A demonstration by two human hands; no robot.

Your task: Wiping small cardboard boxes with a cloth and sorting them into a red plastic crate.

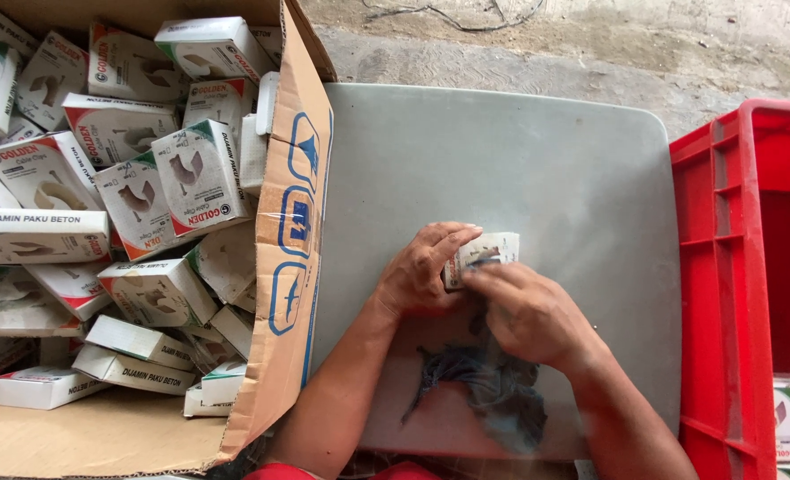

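Box [482,258]: small white carton, held over the middle of the grey tray [501,160].
Left hand [421,271]: fingers curled onto the box's left end.
Right hand [528,316]: fingertips pinched on its lower edge.
Carton [292,222]: left of the tray, heaped with like boxes.
Crate [741,267]: red, right of the tray.
Risk: box could probably slip from the light pinch.
Hidden: box's underside; dark smear on the tray unclear.

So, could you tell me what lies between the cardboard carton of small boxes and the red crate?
In the head view, a grey tabletop lies between; on it both hands hold one small box.
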